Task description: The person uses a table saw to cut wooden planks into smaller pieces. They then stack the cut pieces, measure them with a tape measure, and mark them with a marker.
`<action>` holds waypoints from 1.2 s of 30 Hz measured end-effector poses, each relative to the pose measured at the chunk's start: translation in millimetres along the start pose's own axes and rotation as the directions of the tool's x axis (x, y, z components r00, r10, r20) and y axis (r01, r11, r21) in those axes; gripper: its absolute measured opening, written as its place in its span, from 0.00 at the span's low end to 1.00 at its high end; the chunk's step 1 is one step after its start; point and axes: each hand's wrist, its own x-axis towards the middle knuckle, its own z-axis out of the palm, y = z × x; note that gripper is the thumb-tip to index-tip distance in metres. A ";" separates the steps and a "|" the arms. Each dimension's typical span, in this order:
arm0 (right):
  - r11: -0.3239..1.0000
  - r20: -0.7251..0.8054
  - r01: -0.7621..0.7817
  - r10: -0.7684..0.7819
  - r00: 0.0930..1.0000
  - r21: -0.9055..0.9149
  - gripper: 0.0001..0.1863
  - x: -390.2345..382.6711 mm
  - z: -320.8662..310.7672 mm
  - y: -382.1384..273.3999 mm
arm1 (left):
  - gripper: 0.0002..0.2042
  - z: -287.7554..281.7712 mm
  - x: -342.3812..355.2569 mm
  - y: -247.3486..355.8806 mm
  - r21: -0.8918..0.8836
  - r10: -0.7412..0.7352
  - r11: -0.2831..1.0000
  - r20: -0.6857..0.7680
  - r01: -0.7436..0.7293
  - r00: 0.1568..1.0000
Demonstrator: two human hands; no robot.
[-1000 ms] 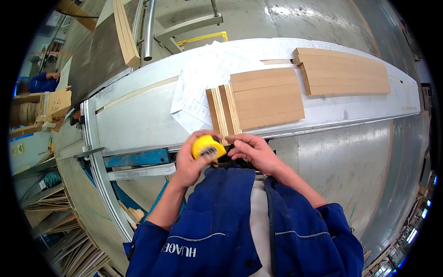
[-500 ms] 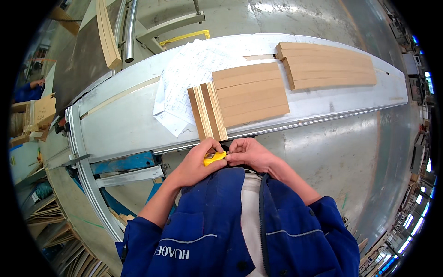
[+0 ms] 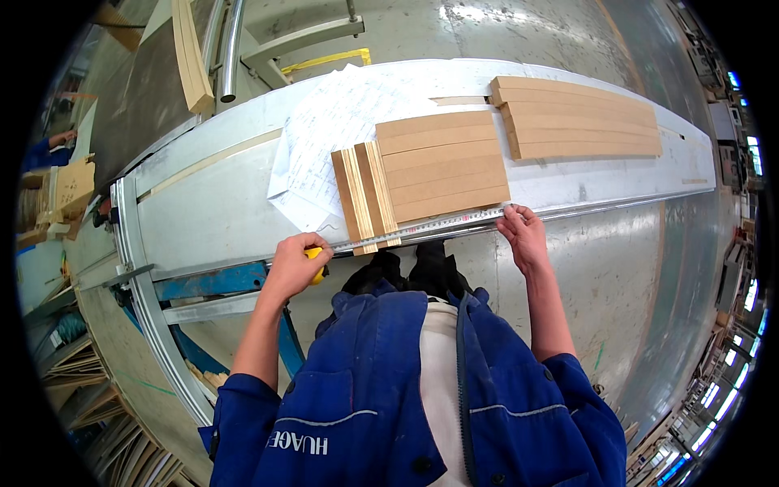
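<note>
While the left hand point(image 3: 296, 266) clasps the yellow tape measure point(image 3: 320, 272) and the right hand point(image 3: 523, 234) pinches the end of its blade point(image 3: 438, 222), the blade runs between them, beside the near edge of the boards point(image 3: 445, 166). For a true reading, it should be taut and parallel to that edge, tip flush with the corner by the right hand.

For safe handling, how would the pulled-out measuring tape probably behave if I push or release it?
The tape looks thin and narrow, so it would probably buckle rather than push like a rod. Stretched from the yellow case to the right hand, it might spring back if released.
</note>
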 end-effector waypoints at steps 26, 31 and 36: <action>0.991 -0.120 0.133 -0.128 0.984 0.029 0.23 11.6 13.6 19.5 | 0.15 4.9 17.4 -3.7 0.079 0.000 0.997 0.016 -0.002 1.000; 0.993 -0.111 0.113 -0.109 0.988 0.031 0.23 7.9 17.6 14.3 | 0.15 3.5 23.2 -4.2 0.072 0.012 0.997 0.086 -0.018 0.996; 0.992 -0.090 0.102 -0.095 0.991 0.069 0.25 10.6 13.1 12.2 | 0.17 0.7 29.0 -3.1 0.019 0.001 1.000 0.180 -0.004 0.984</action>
